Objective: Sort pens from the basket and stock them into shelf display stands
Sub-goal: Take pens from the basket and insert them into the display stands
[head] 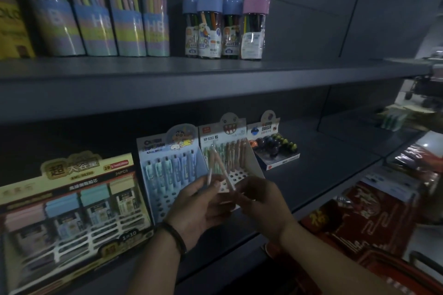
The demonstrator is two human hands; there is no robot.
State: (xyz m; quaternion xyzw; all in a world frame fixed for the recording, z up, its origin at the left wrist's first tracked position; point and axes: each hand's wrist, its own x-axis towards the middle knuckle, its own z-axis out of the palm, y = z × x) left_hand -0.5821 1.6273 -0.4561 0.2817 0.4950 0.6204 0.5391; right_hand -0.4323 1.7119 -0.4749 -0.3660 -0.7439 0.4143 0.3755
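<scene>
My left hand [194, 206] and my right hand [260, 201] are raised together in front of the lower shelf, each pinching a thin pale pink pen. The left pen [209, 176] points up. The right pen [224, 170] leans up and left, its tip over the white shark-mouth display stand [249, 165], which holds several pink and green pens in its back rows with open holes in front. To its left stands a blue cartoon display stand [163, 151] with several light blue pens. A red basket [393, 270] shows at the lower right corner.
A lead-refill display box [69, 206] fills the lower shelf's left. An eraser box [275, 148] sits right of the stands. The upper shelf [215, 79] carries HB pencil tubes [100, 7] and capped crayon tubes [225, 21]. Red packaged goods [359, 218] lie lower right.
</scene>
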